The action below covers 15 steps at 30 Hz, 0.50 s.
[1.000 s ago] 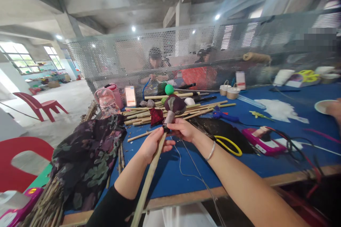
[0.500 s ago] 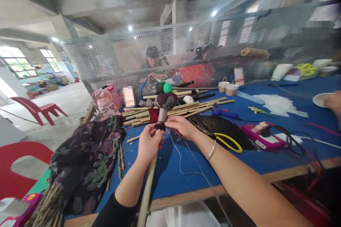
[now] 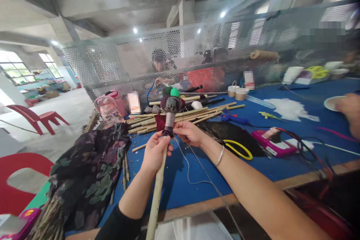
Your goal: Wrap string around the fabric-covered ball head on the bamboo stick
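Observation:
My left hand [image 3: 155,152] is wrapped round a bamboo stick [image 3: 156,198] held upright over the blue table [image 3: 253,165]. On the stick's top sits a ball of dark cloth [image 3: 170,105] with its neck bound in pale thread. My right hand [image 3: 189,132] pinches a thin thread [image 3: 188,165] at that neck; the thread hangs in a loop toward the table edge. A silver bangle [image 3: 220,155] is on my right wrist.
A pile of bamboo sticks [image 3: 197,113] lies behind the hands, with a green ball [image 3: 174,92]. Yellow scissors [image 3: 238,149], a blue glue gun [image 3: 234,119], a pink device [image 3: 274,146] with cables and white stuffing [image 3: 287,108] lie right. Floral cloth [image 3: 90,172] lies left. People sit behind a mesh screen [image 3: 112,71].
The stick has been raised from a slant to nearly upright. My left hand has closed round it higher up, and my right hand stays at the cloth's bound neck.

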{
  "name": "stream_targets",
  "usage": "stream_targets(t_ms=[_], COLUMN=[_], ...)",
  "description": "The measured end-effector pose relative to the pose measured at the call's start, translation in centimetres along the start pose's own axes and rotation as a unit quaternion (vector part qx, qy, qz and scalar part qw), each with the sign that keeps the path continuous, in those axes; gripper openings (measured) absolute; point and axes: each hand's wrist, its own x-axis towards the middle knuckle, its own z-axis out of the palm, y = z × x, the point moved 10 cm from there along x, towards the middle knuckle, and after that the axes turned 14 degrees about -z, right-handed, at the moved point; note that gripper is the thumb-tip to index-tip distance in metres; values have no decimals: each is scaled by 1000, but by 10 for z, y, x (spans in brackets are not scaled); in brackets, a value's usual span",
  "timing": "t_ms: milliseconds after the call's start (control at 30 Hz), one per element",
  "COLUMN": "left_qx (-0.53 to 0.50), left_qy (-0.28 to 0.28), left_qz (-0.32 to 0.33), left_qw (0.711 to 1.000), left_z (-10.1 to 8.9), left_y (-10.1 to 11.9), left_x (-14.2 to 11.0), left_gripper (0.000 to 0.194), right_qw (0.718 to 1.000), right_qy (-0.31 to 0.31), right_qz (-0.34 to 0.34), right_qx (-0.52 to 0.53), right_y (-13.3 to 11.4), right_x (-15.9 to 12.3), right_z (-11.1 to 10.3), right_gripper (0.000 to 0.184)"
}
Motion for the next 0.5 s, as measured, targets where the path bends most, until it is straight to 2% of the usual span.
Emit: stream_targets(t_ms=[133, 233, 300, 433, 500], left_qx=[-44, -24, 41, 189, 221], left_qy=[-59, -79, -52, 82, 116], left_qz=[-64, -112, -103, 26, 66], left_qw=[995, 990, 992, 978, 966], left_z=[14, 21, 18, 2, 0], left_y=[-13, -28, -32, -17, -12], left_x=[-2, -2, 0, 0, -3], left_gripper=[37, 37, 39, 51, 54], right_qw=[996, 998, 999, 997, 996], right_qy=[-40, -13, 17, 45, 40], right_qz=[28, 29, 27, 58, 62], right_qx=[80, 62, 22, -36, -39], right_y=[5, 10, 12, 18, 18], right_x=[-3, -3, -3, -4, -4], right_z=[12, 5, -4, -8, -2], right_gripper=[36, 34, 31, 28, 27])
